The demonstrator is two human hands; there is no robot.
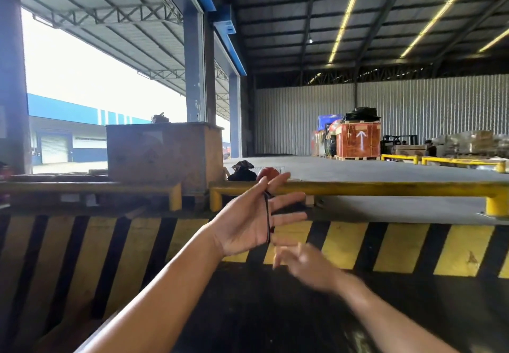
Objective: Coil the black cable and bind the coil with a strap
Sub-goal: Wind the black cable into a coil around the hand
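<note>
My left hand (248,220) is raised with the palm facing me and the fingers spread and pointing right. A thin black cable (267,216) runs in a loop down across the base of those fingers, from beside the thumb to the palm's lower edge. My right hand (300,263) is just below it and blurred by motion, its fingertips near the cable's lower end. Whether the right hand pinches the cable is not clear. No strap is visible.
I face a loading dock edge painted in yellow and black stripes (399,245), topped by a yellow guard rail (385,187). A large cardboard box (162,151) stands behind the rail at left. A dark bag and a red object (268,173) lie on the platform. Crates (358,140) stand far back.
</note>
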